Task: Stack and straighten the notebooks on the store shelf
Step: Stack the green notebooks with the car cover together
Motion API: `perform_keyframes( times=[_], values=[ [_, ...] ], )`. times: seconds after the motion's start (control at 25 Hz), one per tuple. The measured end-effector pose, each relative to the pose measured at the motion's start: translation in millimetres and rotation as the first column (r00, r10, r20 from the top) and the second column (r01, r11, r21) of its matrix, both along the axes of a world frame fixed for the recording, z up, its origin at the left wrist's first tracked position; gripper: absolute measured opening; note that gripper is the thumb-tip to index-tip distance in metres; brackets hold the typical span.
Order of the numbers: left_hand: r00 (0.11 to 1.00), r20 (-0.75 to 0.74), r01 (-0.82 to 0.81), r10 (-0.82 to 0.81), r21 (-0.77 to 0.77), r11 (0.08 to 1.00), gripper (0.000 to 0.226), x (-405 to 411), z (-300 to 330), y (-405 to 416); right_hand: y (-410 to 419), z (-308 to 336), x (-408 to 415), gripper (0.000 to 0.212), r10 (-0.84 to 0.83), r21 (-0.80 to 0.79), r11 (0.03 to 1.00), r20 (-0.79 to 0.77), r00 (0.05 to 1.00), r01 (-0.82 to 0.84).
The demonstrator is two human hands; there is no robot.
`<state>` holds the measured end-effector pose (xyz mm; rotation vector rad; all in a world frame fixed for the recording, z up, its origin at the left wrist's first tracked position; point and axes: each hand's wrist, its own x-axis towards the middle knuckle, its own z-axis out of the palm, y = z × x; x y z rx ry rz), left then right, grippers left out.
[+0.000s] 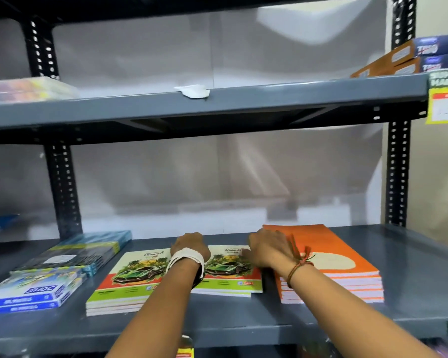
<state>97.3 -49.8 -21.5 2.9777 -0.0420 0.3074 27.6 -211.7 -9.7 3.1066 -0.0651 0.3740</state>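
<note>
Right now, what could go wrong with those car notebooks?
The right car notebook stack already sits a bit crooked; a push from the right hand could skew it more. The left hand rests between both car stacks and might nudge the left car notebook stack.

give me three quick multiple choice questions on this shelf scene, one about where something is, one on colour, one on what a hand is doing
1. Where is the plain orange pile of notebooks?
A. right of the car-cover notebooks
B. on the upper shelf
C. left of the blue packs

2. What colour is the car on the car-cover notebooks?
A. red
B. green
C. white

3. What is the left hand doing?
A. holding a notebook in the air
B. resting down on the car-cover notebooks
C. gripping the shelf post

Answers: 1 A, it lies furthest right on the lower shelf. 2 B, both covers show a green car. 3 B, it lies on the covers beside the right hand.
</note>
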Motion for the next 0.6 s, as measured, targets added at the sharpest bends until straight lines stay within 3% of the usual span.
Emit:
perform_keyframes(
  times=[0.08, 0.2, 0.48, 0.6],
  values=[
    [0.999, -0.035, -0.008, 0.008, 0.013, 1.0, 0.04, 1, -5, 4, 17, -16, 3, 0.041, -0.026, -0.221, 0.975, -0.001, 1.0, 0.025],
    [0.998, -0.056, -0.002, 0.002, 0.002, 1.0, 0.041, 2, -6, 2, 24, -25, 7, 0.05, -0.073, -0.326, 0.944, -0.038, 0.997, 0.056],
    [0.994, -0.11, -0.025, 0.016, -0.078, 0.997, 0.035, 5, -10, 7, 22, -10, 11, 0.044, -0.16, -0.191, 0.973, -0.148, 0.976, 0.131],
    [0.992, -0.124, -0.023, 0.013, -0.08, 0.997, 0.035, 10, -9, 11, 19, 5, 9, 0.04, -0.064, 0.019, 0.998, -0.151, 0.986, 0.067]
  ],
)
